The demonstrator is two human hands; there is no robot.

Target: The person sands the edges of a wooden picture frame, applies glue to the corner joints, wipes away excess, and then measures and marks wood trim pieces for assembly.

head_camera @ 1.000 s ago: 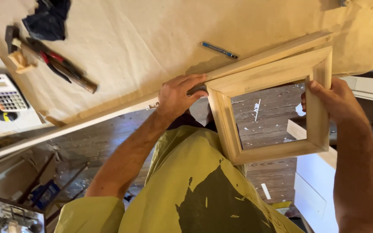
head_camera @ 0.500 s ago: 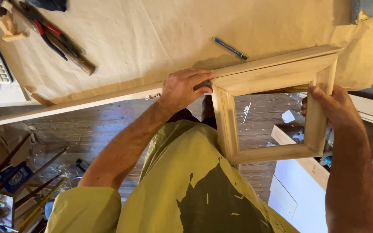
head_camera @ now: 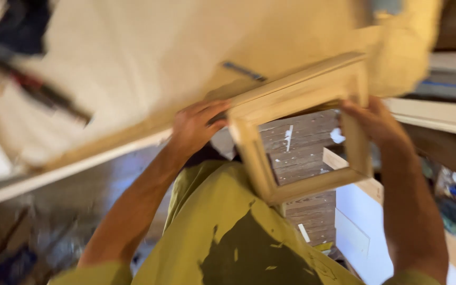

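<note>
I see the frame [head_camera: 302,129] held over the near edge of the bench [head_camera: 133,68], both hands grasping it. Left hand [head_camera: 196,126] grips the far-left corner; right hand [head_camera: 373,124] grips the right rail. The frame looks like bare wood: light and stiff, with corner joints probably the weak points. I judge opposite rails the best hold.
</note>
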